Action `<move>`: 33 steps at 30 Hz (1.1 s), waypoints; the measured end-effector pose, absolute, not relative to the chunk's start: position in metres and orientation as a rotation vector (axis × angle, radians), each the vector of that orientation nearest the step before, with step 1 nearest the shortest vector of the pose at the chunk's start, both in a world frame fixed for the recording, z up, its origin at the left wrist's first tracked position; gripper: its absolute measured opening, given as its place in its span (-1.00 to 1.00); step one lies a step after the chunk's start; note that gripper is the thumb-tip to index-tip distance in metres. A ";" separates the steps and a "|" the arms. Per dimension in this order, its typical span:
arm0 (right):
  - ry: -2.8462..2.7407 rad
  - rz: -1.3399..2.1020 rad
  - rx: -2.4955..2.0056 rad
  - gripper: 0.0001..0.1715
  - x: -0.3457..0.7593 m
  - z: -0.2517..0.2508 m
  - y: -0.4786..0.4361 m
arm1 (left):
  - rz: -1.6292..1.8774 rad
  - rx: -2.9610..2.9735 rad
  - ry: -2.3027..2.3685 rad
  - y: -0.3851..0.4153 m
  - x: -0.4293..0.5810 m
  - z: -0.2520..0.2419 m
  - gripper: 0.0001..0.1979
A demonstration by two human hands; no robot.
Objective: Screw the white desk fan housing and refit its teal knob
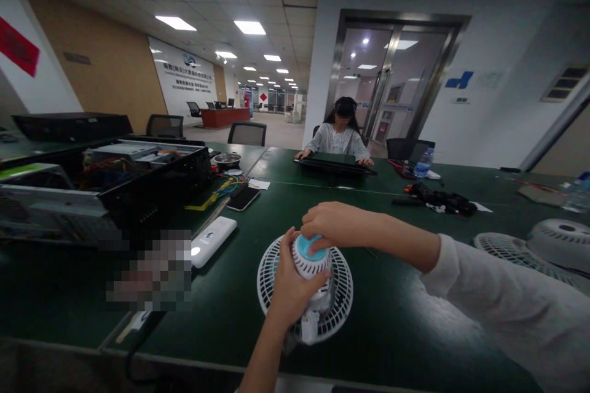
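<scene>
The left hand's grip (295, 285) is clenched around the ribbed white fan motor housing (310, 264), and the right hand (329, 225) grasps its blue cap (312, 247) from above. The housing sits upright at the centre of a round white wire fan guard (343, 298) on the green bench (405, 331), with another fan guard (519, 252) off to the right.

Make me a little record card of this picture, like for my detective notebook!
Left hand: wraps around a white ribbed plastic cylinder
Right hand: lies over a round blue plastic cap
Under the cylinder: round white plastic fan grille
Surface: dark green table
Near the hands: rounded white plastic device, black smartphone
Across the table: seated person behind a flat black laptop
</scene>
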State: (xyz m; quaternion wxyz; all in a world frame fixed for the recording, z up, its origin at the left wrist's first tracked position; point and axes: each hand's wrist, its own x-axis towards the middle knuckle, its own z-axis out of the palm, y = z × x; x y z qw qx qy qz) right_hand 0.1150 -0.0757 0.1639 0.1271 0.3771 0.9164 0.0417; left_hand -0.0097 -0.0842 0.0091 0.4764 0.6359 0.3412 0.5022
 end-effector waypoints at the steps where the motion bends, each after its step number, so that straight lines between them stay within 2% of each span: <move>1: 2.638 0.136 1.152 -0.77 0.113 0.162 -0.077 | 1.232 1.557 0.836 -0.084 -0.010 0.009 -0.16; 8: 2.466 0.221 1.662 -0.62 0.095 0.142 -0.089 | 1.236 1.523 0.758 -0.086 -0.010 0.012 -0.21; 13: 2.347 0.118 1.910 -0.70 0.091 0.139 -0.089 | 1.222 1.512 0.788 -0.086 -0.010 0.012 -0.17; 18: 2.514 -0.019 1.656 -0.74 0.105 0.160 -0.092 | 1.248 1.541 0.808 -0.085 -0.011 0.011 -0.20; 23: 2.694 -0.064 1.226 -0.65 0.116 0.169 -0.090 | 1.215 1.528 0.810 -0.085 -0.013 0.011 -0.19; 33: 2.668 0.066 1.129 -0.73 0.112 0.167 -0.086 | 1.225 1.547 0.795 -0.085 -0.011 0.007 -0.15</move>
